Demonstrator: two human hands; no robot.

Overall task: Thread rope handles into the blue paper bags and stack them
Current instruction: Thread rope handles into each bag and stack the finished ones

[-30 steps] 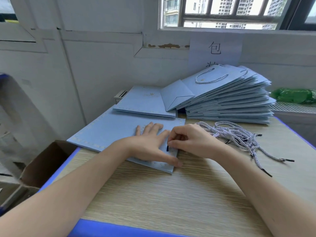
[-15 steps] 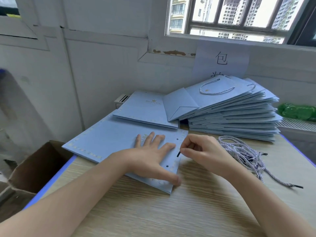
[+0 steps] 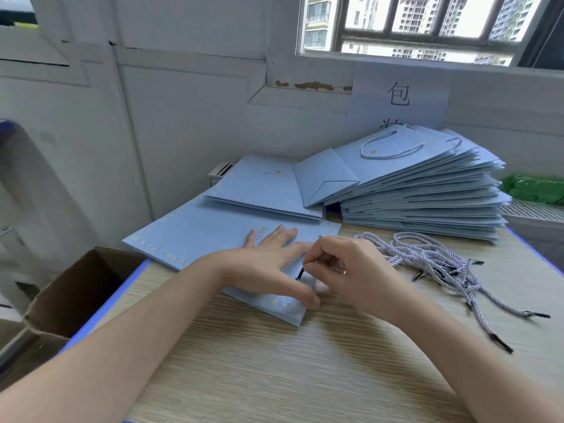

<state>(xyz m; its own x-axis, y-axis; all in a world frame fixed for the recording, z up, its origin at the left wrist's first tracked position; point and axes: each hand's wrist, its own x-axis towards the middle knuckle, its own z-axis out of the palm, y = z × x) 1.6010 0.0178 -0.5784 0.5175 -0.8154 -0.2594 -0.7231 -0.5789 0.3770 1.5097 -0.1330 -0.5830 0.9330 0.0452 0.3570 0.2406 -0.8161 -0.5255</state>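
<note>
A flat blue paper bag (image 3: 201,236) lies on the wooden table (image 3: 274,361) in front of me. My left hand (image 3: 268,264) presses flat on its near end, fingers spread. My right hand (image 3: 345,267) pinches the black tip of a rope handle (image 3: 300,273) at the bag's top edge beside the left hand. Loose white-and-blue rope handles (image 3: 427,257) lie in a heap to the right. A tall fanned stack of bags with handles (image 3: 421,190) sits at the back right.
A smaller pile of flat blue bags (image 3: 262,184) lies at the back centre, against the wall. An open cardboard box (image 3: 70,297) stands below the table's left edge. A green bundle (image 3: 534,187) rests on the ledge at far right.
The right hand lifted the black rope tip off the bag, then brought it back down to the bag's edge by the left hand. The view tilted upward a little.
</note>
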